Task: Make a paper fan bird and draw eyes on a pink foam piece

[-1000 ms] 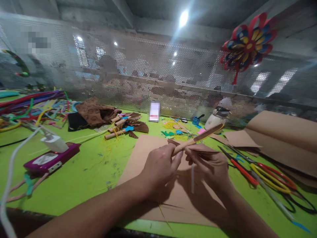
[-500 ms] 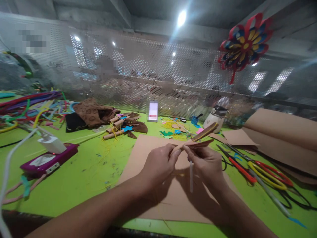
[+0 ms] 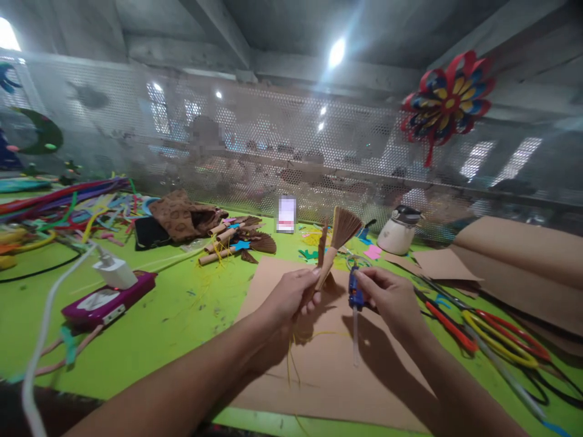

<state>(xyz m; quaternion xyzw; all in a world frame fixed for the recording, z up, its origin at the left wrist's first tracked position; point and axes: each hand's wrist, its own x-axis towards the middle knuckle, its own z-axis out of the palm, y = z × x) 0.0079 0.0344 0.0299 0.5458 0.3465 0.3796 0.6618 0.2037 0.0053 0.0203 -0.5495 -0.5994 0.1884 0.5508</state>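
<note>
My left hand [image 3: 294, 294] is closed around a rolled brown paper tube [image 3: 325, 267], tilted upward above the kraft paper sheet [image 3: 273, 382]. Pleated brown paper fans [image 3: 347, 228] spread from the tube's upper end, and thin yellow strands dangle below the hand. To the right, the fingers of my right hand [image 3: 394, 297] are closed on a small blue glue gun [image 3: 354, 288]. A clear glue stick [image 3: 356, 340] sticks out of its near end. Scraps of coloured paper and a ring of tape [image 3: 359, 262] lie just beyond.
Similar finished paper tubes [image 3: 214, 256] with fans lie at the back. Left stands a purple power strip [image 3: 109, 300] with a white charger and cable. Scissors [image 3: 505, 340] and a red cutter [image 3: 450, 328] lie right, near kraft paper [image 3: 523, 261]. A white pot [image 3: 398, 233] stands behind.
My hands, together at the folded paper before, have moved apart. The left has turned the paper piece upright with its fans upward; the right has let go of it and taken the glue gun.
</note>
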